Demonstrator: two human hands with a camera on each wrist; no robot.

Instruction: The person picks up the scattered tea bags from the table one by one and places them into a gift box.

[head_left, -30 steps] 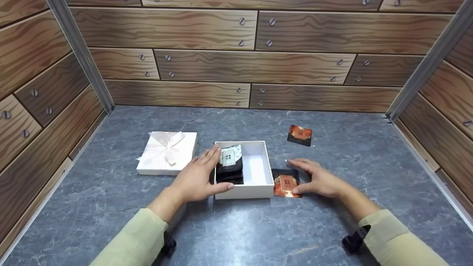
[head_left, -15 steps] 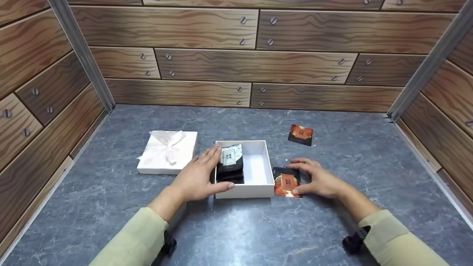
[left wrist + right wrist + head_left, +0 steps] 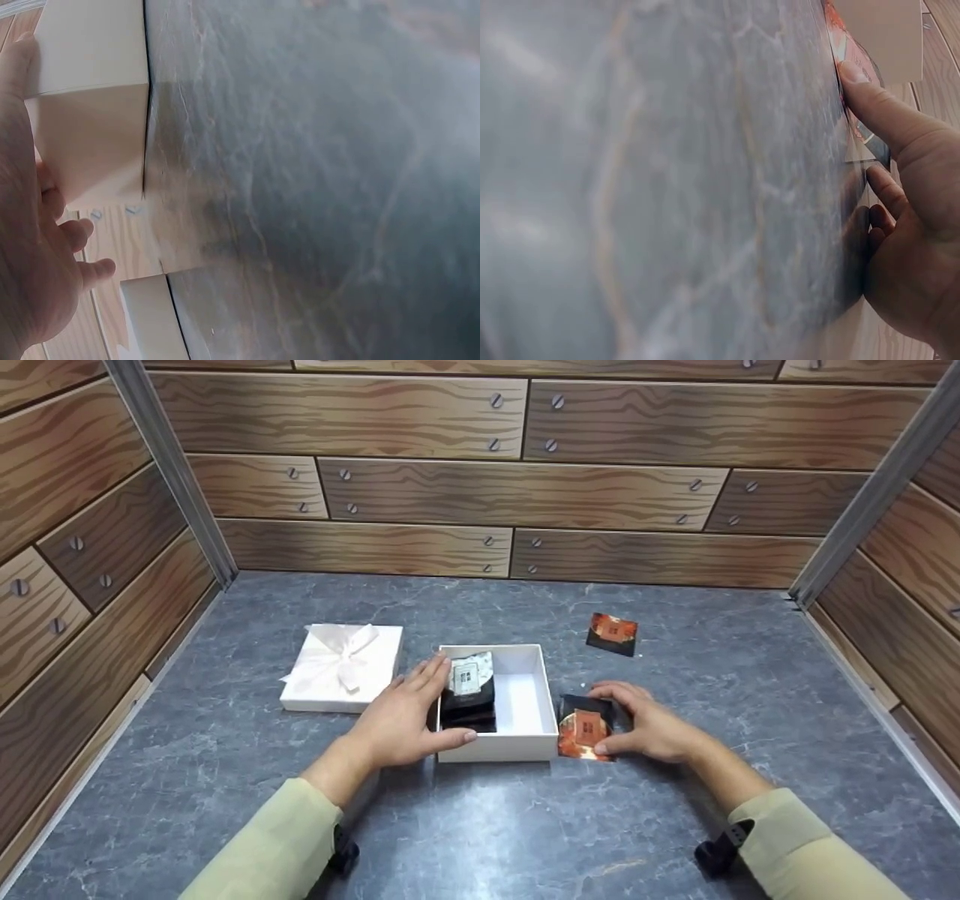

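An uncovered white box point(image 3: 495, 748) stands at the middle of the table. Against its left side and near corner rests my left hand point(image 3: 397, 727), fingers and thumb extended. Black sachets with a pale-patterned top sachet point(image 3: 471, 677) are stacked in the box's left half. The left wrist view shows the box wall point(image 3: 94, 142) beside my thumb. To the right of the box, my right hand point(image 3: 649, 727) holds an orange-and-black sachet point(image 3: 585, 726) between thumb and fingers. In the right wrist view my thumb lies on that sachet point(image 3: 844, 37); its far edge is partly hidden.
A white lid point(image 3: 319, 690) with a ribbon bow lies left of the box. Another orange-and-black sachet point(image 3: 613, 634) lies farther back on the right. Wood-patterned walls point(image 3: 517, 495) enclose the grey marbled table point(image 3: 480, 825) at the back and sides.
The sachet at my right hand has turned slightly, and its far edge has moved up and to the right in view. My left hand has stayed at the box.
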